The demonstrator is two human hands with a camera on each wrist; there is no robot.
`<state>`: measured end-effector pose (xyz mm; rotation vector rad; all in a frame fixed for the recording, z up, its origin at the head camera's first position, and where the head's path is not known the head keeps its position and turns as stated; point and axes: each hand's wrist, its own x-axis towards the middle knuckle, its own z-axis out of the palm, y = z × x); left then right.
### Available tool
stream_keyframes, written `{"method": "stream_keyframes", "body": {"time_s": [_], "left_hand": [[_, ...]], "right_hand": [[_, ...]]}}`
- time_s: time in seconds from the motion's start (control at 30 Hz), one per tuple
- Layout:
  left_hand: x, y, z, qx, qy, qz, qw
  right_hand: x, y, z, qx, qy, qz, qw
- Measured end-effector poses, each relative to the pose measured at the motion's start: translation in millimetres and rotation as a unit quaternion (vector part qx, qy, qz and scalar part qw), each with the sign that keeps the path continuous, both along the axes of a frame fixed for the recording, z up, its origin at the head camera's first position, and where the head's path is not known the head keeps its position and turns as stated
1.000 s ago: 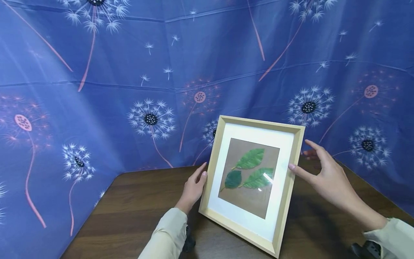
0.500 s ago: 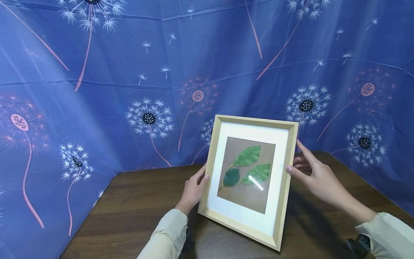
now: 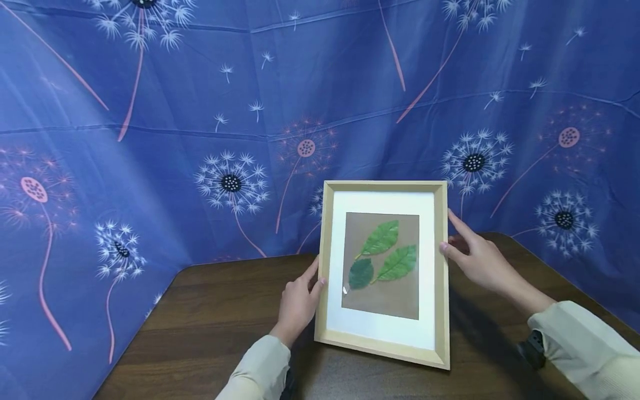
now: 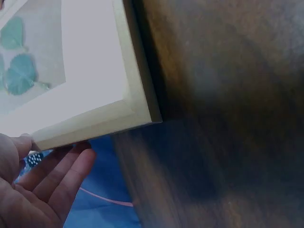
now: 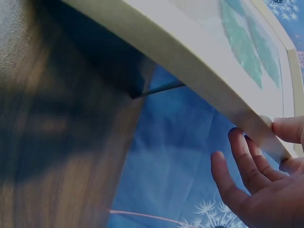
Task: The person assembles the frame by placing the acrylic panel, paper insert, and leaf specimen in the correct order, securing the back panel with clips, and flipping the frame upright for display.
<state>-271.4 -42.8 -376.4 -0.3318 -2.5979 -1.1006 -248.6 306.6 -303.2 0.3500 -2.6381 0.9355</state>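
A picture frame [image 3: 382,341] of pale wood stands tilted back on the table, in the right half of the head view. Behind its glass, a white mat surrounds three green leaves [image 3: 396,263] on a brown ground. My left hand [image 3: 298,304] holds the left side, thumb at the front edge and fingers reaching behind. On the opposite side, my right hand [image 3: 482,262] pinches the right edge between thumb and fingers, higher up. A thin dark support leg [image 5: 163,89] shows behind the frame in the right wrist view, its foot on the table.
The dark brown wooden table [image 3: 210,328] has rounded far corners. Blue cloth [image 3: 165,183] printed with dandelions hangs close behind its back and side edges. Dark wrist devices [image 3: 532,350] sit by the pale sleeves [image 3: 575,339].
The frame has turned to face the head camera more squarely and sits more upright. Its lower right corner swung away from me, and my right hand moved left along with it.
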Motion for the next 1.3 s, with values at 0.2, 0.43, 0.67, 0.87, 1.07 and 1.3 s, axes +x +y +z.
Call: {"method": "stream_keyframes", "body": {"time_s": [0.2,0.43,0.67,0.87,1.07,1.3], "left_hand": [[11.1,1.9,-1.1,0.008,0.008,0.006,0.9999],[19.2,2.3,-2.9,0.001,0.022,0.018,0.9996],[22.8,2.0,-4.3,-0.017,0.031,0.039,0.9986],[23.2,1.6,-4.6,-0.037,0.036,0.054,0.9972],[23.8,3.1,-4.1,-0.044,0.042,0.063,0.9962],[23.1,3.3,-6.1,-0.057,0.047,0.076,0.9943]], "right_hand": [[-8.6,-4,1.3,-0.041,-0.038,0.02,0.9983],[-20.0,-9,3.5,-0.039,-0.046,0.019,0.998],[-26.6,-16,0.4,-0.031,-0.024,0.009,0.9992],[-19.7,-20,-15.7,-0.009,-0.027,-0.013,0.9995],[-8.3,-21,-30.8,-0.033,-0.064,0.002,0.9974],[-6.2,-27,-35.3,-0.051,-0.059,0.003,0.9969]]}}
